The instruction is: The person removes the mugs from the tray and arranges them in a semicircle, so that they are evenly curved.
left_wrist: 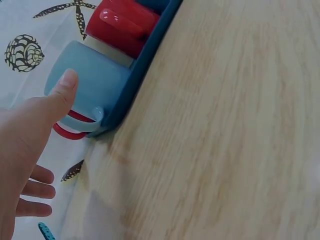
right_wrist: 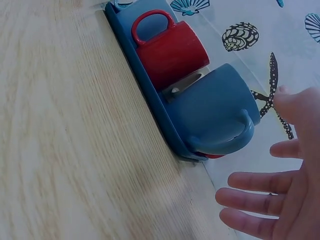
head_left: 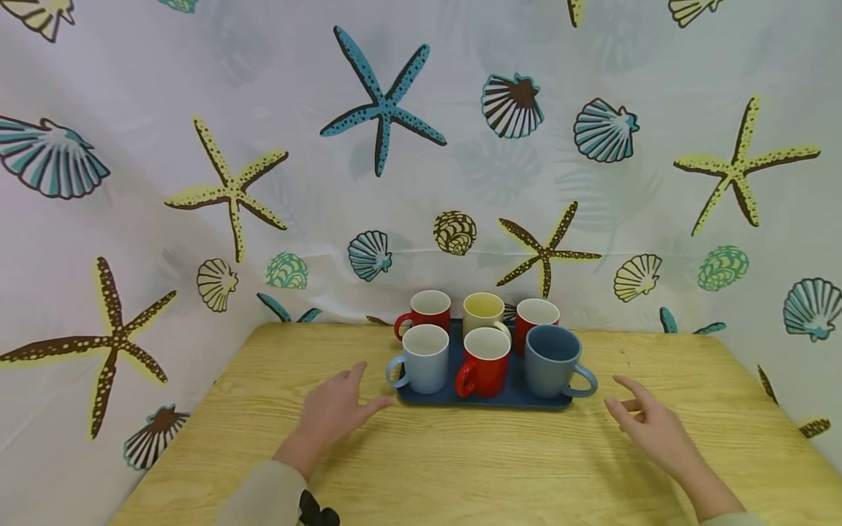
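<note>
Probably heavy and stiff, laden with breakable, smooth mugs (head_left: 485,369): best grasp the navy tray (head_left: 516,393), near the back edge of the table (head_left: 460,467), by both short ends. Alongside, with relaxed, unladen fingers on left hand (head_left: 338,406) and right hand (head_left: 656,429).

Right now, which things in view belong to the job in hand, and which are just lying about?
Probably the job: blue tray; on it, light blue mug, front red mug, darker blue mug, rear-left red mug, yellow mug, rear-right red mug.

Only surroundings: wooden table, patterned cloth.
</note>
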The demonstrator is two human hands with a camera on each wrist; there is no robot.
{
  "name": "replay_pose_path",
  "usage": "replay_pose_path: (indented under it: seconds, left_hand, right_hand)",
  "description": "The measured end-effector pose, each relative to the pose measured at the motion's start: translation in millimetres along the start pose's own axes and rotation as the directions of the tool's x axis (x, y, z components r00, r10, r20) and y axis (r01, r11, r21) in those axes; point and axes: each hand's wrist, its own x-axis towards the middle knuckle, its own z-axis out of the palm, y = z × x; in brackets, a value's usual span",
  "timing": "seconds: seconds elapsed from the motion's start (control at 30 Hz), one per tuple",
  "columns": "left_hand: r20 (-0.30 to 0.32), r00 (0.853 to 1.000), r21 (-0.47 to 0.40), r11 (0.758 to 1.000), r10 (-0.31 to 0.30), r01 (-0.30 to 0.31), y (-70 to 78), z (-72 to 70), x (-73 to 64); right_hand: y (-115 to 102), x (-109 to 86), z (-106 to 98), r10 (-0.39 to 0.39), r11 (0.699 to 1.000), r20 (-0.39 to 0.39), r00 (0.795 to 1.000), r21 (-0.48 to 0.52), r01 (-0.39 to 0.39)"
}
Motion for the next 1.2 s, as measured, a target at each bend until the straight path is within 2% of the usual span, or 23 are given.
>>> replay_pose_path:
  seconds: [0.1,0.2,0.37,0.5,0.67,0.7,0.8,0.9,1.0,1.2]
  left_hand:
    - [-0.022,0.999,-0.012,0.999,0.030,-0.030,-1.4,7.1,2.9]
    - [-0.024,0.999,-0.054,0.998,0.028,-0.029,-4.0,13.2,6.5]
    - [0.019,0.999,-0.223,0.973,-0.051,0.054,-13.7,24.2,14.9]
    - [0.021,0.997,-0.374,0.924,-0.079,0.081,-18.6,36.4,21.5]
    - [0.017,0.998,-0.544,0.837,-0.062,0.062,-17.8,51.7,27.6]
    - [0.019,0.998,-0.560,0.826,-0.058,0.059,-17.6,54.3,28.3]
    - [0.015,0.999,-0.577,0.815,-0.038,0.039,-15.4,61.2,31.2]
    - [0.002,1.000,-0.570,0.822,-0.016,0.015,-12.7,65.4,33.6]
    - [-0.004,1.000,-0.579,0.816,-0.002,-0.001,-9.5,67.4,36.0]
    - [0.006,1.000,-0.607,0.795,-0.006,0.008,-6.1,72.0,38.1]
  right_hand:
    - [0,3.3,2,-0.004,0.998,0.002,1.000,0.064,0.004]
    - [-2,6.2,5,-0.005,0.995,0.002,1.000,0.098,0.005]
    - [-6,12.3,13,-0.006,0.990,0.030,1.000,0.142,0.002]
    - [-7,17.8,17,0.012,0.982,0.036,0.999,0.188,-0.019]
    - [-5,22.0,19,0.035,0.959,0.041,0.999,0.280,-0.045]
    - [-4,22.4,19,0.040,0.953,0.044,0.998,0.300,-0.051]
    - [-3,23.5,18,0.061,0.931,0.054,0.997,0.356,-0.077]
    - [-4,25.9,17,0.091,0.913,0.055,0.994,0.394,-0.106]
    - [-3,29.7,18,0.115,0.899,0.051,0.992,0.421,-0.126]
    - [-1,37.6,25,0.121,0.857,0.071,0.990,0.496,-0.141]
